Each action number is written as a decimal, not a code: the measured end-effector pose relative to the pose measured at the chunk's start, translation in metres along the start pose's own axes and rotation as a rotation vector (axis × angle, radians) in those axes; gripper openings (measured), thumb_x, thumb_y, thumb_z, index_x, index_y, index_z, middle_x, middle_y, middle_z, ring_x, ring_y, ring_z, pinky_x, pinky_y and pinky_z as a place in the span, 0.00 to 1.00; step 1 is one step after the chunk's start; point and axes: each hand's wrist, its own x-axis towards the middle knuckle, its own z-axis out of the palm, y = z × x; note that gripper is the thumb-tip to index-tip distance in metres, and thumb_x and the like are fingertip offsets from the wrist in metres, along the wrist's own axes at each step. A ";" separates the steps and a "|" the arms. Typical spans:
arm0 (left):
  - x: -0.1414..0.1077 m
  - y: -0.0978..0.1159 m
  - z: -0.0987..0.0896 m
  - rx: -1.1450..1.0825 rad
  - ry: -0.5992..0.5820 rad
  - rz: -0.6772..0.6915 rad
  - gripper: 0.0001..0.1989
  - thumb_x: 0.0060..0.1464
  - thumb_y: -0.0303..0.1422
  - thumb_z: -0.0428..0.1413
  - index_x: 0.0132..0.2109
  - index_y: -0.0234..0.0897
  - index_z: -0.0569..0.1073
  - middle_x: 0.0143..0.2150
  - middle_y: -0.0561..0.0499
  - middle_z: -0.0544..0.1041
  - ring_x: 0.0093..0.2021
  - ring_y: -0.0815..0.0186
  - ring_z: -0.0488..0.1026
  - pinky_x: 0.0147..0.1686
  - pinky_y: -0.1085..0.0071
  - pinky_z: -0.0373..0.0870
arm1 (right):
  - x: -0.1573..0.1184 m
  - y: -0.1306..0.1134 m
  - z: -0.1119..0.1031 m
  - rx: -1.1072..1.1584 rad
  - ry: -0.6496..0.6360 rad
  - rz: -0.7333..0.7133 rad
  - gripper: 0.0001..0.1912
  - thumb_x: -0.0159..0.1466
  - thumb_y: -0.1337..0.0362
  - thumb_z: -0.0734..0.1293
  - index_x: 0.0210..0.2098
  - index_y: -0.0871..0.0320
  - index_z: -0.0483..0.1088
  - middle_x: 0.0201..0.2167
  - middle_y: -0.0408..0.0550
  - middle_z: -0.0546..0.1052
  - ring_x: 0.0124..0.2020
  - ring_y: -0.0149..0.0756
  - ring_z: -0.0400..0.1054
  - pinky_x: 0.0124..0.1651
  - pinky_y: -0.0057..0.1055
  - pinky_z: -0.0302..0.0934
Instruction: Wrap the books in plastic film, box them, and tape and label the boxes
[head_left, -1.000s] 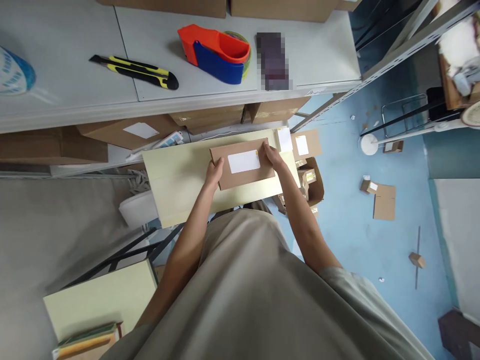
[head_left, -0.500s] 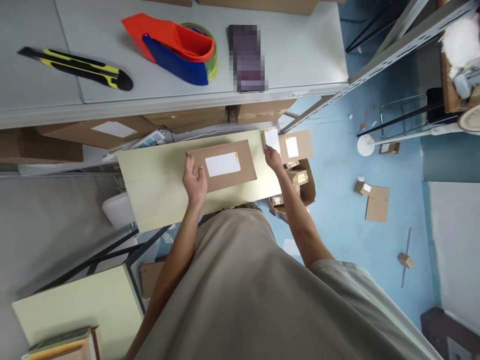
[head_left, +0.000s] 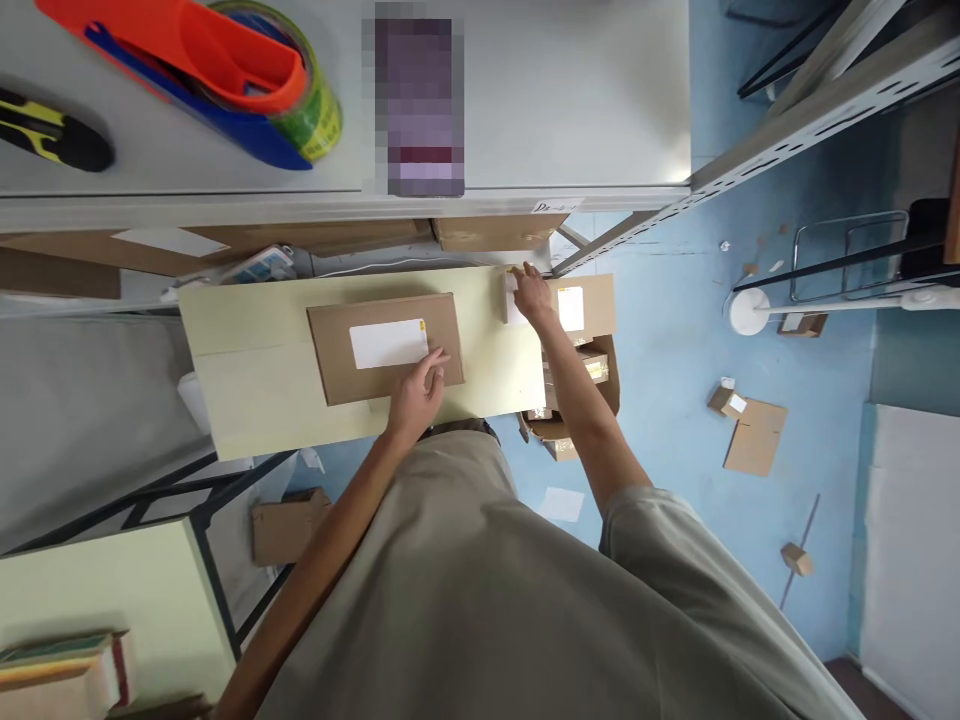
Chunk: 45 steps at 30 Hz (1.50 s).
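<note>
A brown cardboard box (head_left: 337,350) with a white label (head_left: 386,343) on its top lies flat on the pale yellow table (head_left: 247,390). My left hand (head_left: 417,395) is at the box's near right part, fingers loosely apart and holding nothing visible. At the table's far right corner, my right hand (head_left: 533,292) reaches over a small stack of white labels (head_left: 513,300). Its fingers look bent and slightly apart at the far end of that stack; the hand covers part of it, and their exact contact is hidden.
Above the table, a grey shelf (head_left: 570,110) carries a tape dispenser (head_left: 247,85), a utility knife (head_left: 56,130) and a pixelated phone-like object (head_left: 420,105). An open carton (head_left: 611,385) with small boxes stands right of the table. Metal shelf post (head_left: 795,110) at upper right.
My left hand has gone from the box's left end to its near right part. My right hand has shifted toward the far end of the label stack. The view has also moved.
</note>
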 end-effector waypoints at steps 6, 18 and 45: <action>0.001 0.011 0.018 0.036 -0.019 0.009 0.22 0.72 0.37 0.50 0.68 0.42 0.71 0.59 0.47 0.84 0.57 0.58 0.83 0.60 0.58 0.79 | 0.009 0.006 -0.003 -0.091 0.057 -0.087 0.27 0.71 0.76 0.62 0.68 0.64 0.69 0.75 0.64 0.63 0.77 0.54 0.55 0.75 0.55 0.55; 0.081 0.052 0.088 0.151 -0.231 0.046 0.33 0.70 0.30 0.48 0.79 0.34 0.55 0.76 0.35 0.66 0.75 0.50 0.66 0.73 0.49 0.65 | -0.079 0.043 0.007 -0.089 0.292 -0.315 0.17 0.77 0.72 0.56 0.52 0.60 0.76 0.69 0.59 0.73 0.74 0.50 0.59 0.75 0.52 0.55; 0.115 0.057 0.145 0.654 -0.666 -0.008 0.48 0.59 0.20 0.51 0.82 0.27 0.41 0.76 0.26 0.64 0.65 0.41 0.75 0.61 0.50 0.73 | -0.193 0.050 0.059 -0.380 -0.081 -0.430 0.20 0.70 0.79 0.61 0.51 0.64 0.83 0.71 0.64 0.70 0.76 0.52 0.58 0.79 0.51 0.51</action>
